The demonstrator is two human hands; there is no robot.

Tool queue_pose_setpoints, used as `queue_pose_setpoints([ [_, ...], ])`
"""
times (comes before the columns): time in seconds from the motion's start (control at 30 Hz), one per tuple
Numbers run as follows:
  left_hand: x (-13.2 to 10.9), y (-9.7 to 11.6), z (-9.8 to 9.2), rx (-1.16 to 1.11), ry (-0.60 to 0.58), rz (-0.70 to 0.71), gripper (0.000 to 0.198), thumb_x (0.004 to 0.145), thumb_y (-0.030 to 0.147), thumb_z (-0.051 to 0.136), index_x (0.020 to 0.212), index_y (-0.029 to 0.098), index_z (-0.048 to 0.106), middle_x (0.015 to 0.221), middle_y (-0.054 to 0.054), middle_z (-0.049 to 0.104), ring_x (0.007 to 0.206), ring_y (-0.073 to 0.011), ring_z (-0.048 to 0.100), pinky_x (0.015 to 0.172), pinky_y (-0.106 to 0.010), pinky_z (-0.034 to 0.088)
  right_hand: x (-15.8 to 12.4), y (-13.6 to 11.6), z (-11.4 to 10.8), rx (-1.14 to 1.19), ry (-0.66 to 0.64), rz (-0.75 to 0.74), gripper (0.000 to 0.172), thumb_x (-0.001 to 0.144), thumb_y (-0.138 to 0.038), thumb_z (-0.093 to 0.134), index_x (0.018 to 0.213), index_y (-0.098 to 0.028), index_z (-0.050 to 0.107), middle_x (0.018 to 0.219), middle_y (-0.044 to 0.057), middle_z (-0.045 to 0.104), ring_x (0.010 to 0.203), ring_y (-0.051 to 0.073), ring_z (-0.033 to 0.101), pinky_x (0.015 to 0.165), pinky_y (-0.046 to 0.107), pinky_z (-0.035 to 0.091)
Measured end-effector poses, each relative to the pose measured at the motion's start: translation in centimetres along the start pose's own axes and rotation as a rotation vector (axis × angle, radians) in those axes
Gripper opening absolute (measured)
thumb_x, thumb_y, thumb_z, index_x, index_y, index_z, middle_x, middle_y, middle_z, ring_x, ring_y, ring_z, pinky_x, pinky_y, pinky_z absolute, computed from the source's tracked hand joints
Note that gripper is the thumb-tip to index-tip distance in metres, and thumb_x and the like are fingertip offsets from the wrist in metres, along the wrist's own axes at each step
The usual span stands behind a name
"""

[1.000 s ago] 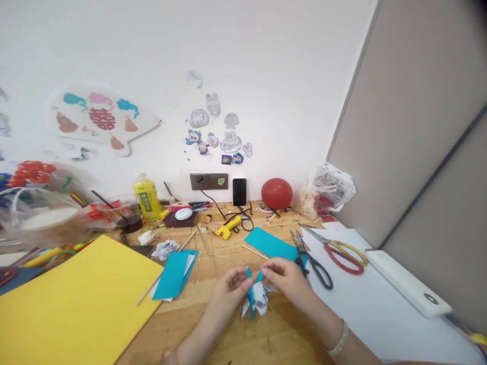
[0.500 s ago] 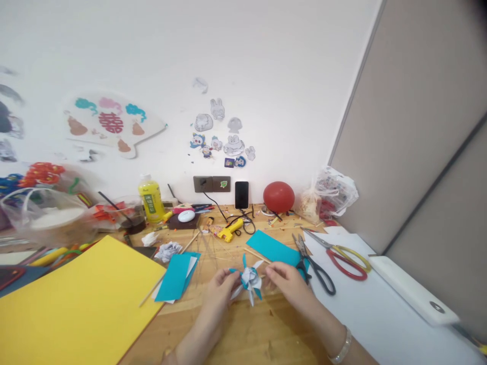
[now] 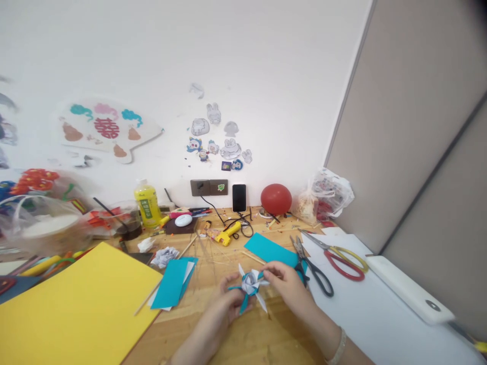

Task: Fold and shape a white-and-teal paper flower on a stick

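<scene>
A folded paper flower (image 3: 250, 284) with a white rose-like centre and pointed blue and white petals is held above the wooden table. My left hand (image 3: 230, 299) grips it from the left and below, its fingers partly hidden behind the petals. On the other side, my right hand (image 3: 283, 281) pinches a petal at the upper right between thumb and fingertips. Blue paper pieces (image 3: 169, 284) lie to the left of the hands, and another blue sheet (image 3: 268, 248) lies beyond the right hand.
Black-handled scissors (image 3: 314, 268) and red-and-yellow-handled scissors (image 3: 342, 258) lie to the right, near a large white sheet (image 3: 380, 314). Yellow card (image 3: 87, 304) covers the left. Farther back are a yellow glue gun (image 3: 228, 234), a bottle (image 3: 147, 203), a phone (image 3: 239, 197) and a red balloon (image 3: 276, 198).
The flower has turned in my hands, its petals now pointing in other directions. My left hand has moved further beneath it, and my right hand has closed on a petal.
</scene>
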State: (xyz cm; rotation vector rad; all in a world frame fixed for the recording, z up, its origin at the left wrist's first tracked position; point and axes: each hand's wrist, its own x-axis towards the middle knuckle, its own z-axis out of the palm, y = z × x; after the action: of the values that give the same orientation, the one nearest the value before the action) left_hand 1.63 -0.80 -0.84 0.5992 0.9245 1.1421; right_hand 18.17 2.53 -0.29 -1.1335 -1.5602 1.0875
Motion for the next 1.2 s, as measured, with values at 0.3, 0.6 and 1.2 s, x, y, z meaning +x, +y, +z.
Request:
queue_pose_setpoints([
  [0.3,2.5,0.7,-2.1,0.189,-0.071,0.154,0.033,0.05,0.014,0.055,0.082,0.016,0.062,0.078,-0.004,0.068,0.072,-0.0205,0.064,0.063,-0.029,0.047,-0.6,-1.6,-0.6,-0.103,-0.068,-0.061,0.013,0.073,-0.027,0.059,0.076,-0.017,0.066,0.078,0.004,0.064,0.077,0.02,0.059,0.071,0.03,0.043],
  [0.6,0.3,1.5,-0.5,0.529,-0.192,0.173,0.024,0.061,0.033,0.071,0.077,0.016,0.071,0.073,-0.004,0.071,0.067,-0.0185,0.061,0.063,-0.025,0.045,-1.6,-2.7,0.2,-0.281,-0.146,-0.228,0.015,0.08,-0.02,0.054,0.086,-0.022,0.068,0.086,0.003,0.066,0.087,0.019,0.057,0.078,0.029,0.041],
  [1.2,-1.1,3.0,1.0,0.599,-0.067,0.251,0.014,0.055,0.024,0.073,0.065,0.015,0.068,0.066,-0.005,0.071,0.064,-0.0201,0.065,0.062,-0.027,0.049,-2.1,-2.8,1.1,-0.122,-0.088,-0.094,0.02,0.07,-0.019,0.062,0.089,-0.018,0.066,0.084,0.005,0.067,0.073,0.017,0.06,0.067,0.027,0.048],
])
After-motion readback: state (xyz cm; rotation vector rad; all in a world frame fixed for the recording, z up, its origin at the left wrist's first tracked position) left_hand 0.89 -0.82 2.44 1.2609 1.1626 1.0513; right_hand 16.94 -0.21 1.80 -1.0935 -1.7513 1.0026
